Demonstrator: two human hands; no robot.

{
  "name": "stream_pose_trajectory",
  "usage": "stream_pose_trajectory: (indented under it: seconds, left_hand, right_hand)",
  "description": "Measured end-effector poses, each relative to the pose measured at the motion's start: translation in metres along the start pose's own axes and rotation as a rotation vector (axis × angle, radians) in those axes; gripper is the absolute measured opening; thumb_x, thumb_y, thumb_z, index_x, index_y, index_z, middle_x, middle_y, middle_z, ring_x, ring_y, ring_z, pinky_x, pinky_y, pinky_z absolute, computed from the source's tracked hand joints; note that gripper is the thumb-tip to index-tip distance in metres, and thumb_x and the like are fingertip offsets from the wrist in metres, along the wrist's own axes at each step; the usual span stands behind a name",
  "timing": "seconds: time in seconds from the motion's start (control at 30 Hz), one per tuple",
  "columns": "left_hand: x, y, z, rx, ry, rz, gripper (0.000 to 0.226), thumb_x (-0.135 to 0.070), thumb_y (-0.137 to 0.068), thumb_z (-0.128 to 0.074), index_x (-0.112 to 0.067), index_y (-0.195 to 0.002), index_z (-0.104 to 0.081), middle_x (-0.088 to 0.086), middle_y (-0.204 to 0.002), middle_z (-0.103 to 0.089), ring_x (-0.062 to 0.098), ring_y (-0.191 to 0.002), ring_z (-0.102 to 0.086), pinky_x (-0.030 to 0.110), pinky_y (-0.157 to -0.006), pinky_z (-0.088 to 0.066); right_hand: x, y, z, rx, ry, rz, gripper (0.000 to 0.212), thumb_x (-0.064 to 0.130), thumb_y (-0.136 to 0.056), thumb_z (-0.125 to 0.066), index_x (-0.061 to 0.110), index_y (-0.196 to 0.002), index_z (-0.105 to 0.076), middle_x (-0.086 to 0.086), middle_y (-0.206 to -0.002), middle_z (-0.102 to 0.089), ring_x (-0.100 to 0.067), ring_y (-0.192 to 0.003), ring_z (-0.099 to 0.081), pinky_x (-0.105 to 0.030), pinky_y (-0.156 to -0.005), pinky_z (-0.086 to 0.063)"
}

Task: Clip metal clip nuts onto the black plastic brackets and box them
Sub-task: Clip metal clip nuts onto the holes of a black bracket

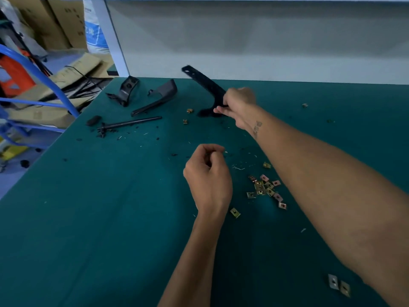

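Observation:
My right hand (pixel 238 106) grips a long black plastic bracket (pixel 204 83) near its lower bend, lifted above the green table, its upper end pointing up and left. My left hand (pixel 209 173) hovers lower in the middle with fingers curled together; whether it pinches a clip nut is hidden. A heap of several metal clip nuts (pixel 264 188) lies to the right of my left hand, under my right forearm. Single clip nuts lie at the wrist (pixel 235 212) and farther up the table (pixel 189 111).
Other black plastic parts (pixel 163 94) and a black rod (pixel 132 124) lie at the table's far left, amid small black and white scraps. Two flat metal plates (pixel 338 284) sit near the front right. Cardboard boxes (pixel 66 21) and a blue cart frame (pixel 39 85) stand left of the table.

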State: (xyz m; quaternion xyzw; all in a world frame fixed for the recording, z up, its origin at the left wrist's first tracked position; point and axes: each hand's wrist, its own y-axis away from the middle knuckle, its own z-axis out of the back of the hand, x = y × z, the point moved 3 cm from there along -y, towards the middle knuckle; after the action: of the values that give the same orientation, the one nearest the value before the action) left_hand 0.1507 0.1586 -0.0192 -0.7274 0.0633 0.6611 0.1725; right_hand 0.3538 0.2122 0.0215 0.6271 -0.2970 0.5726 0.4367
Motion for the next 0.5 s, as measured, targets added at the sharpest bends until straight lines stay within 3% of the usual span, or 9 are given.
stream_pose_trajectory:
  seconds: [0.1,0.17,0.27,0.33,0.43,0.5]
  left_hand:
    - [-0.003,-0.001,0.001,0.023,0.038,-0.013,0.026,-0.009,-0.09,-0.048,-0.021,-0.078,-0.068,-0.014,-0.05,-0.047,0.006,-0.046,-0.036,0.024,-0.045,-0.031]
    - [-0.002,-0.002,0.001,0.024,0.125,0.026,0.022,-0.014,-0.089,-0.048,-0.018,-0.079,-0.067,-0.01,-0.055,-0.045,0.015,-0.052,-0.036,0.029,-0.05,-0.029]
    - [-0.001,-0.001,0.0,0.024,0.287,0.059,0.021,-0.012,-0.093,-0.045,-0.009,-0.084,-0.063,0.001,-0.061,-0.046,0.021,-0.053,-0.039,0.031,-0.047,-0.031]
    - [-0.004,0.002,0.001,0.06,0.37,0.052,0.021,-0.014,-0.094,-0.042,-0.005,-0.082,-0.058,0.003,-0.064,-0.05,0.023,-0.053,-0.045,0.031,-0.046,-0.038]
    - [-0.008,0.009,-0.001,0.21,0.499,0.143,0.025,-0.016,-0.096,-0.041,-0.009,-0.077,-0.056,0.005,-0.069,-0.059,0.024,-0.061,-0.056,0.033,-0.053,-0.048]
    - [-0.012,0.018,-0.005,0.407,0.586,0.333,0.028,-0.023,-0.1,-0.042,-0.011,-0.082,-0.06,0.007,-0.08,-0.066,0.023,-0.068,-0.062,0.032,-0.059,-0.053]
  right_hand:
    - [0.001,0.023,0.023,0.124,-0.211,0.028,0.02,-0.005,-0.083,-0.043,0.0,-0.075,-0.06,-0.018,-0.085,-0.073,-0.029,-0.081,-0.073,-0.037,-0.077,-0.063]
    - [0.0,0.042,0.04,0.179,-0.216,0.084,0.03,0.006,-0.087,-0.042,0.002,-0.067,-0.063,-0.016,-0.073,-0.072,-0.023,-0.074,-0.068,-0.039,-0.082,-0.057]
    - [-0.003,0.074,0.069,0.068,-0.102,0.241,0.038,0.017,-0.089,-0.056,0.006,-0.055,-0.069,-0.017,-0.066,-0.07,-0.021,-0.067,-0.064,-0.042,-0.081,-0.048]
    - [-0.006,0.098,0.088,0.017,-0.152,0.313,0.035,0.017,-0.085,-0.063,0.009,-0.052,-0.07,-0.016,-0.063,-0.07,-0.02,-0.066,-0.064,-0.042,-0.082,-0.048]
    - [-0.007,0.132,0.115,-0.046,-0.27,0.411,0.031,0.018,-0.08,-0.064,0.011,-0.05,-0.071,-0.013,-0.058,-0.068,-0.021,-0.063,-0.061,-0.035,-0.075,-0.046]
    - [-0.006,0.156,0.13,-0.049,-0.297,0.535,0.032,0.014,-0.08,-0.063,0.012,-0.049,-0.071,-0.012,-0.054,-0.066,-0.022,-0.058,-0.06,-0.028,-0.071,-0.047]
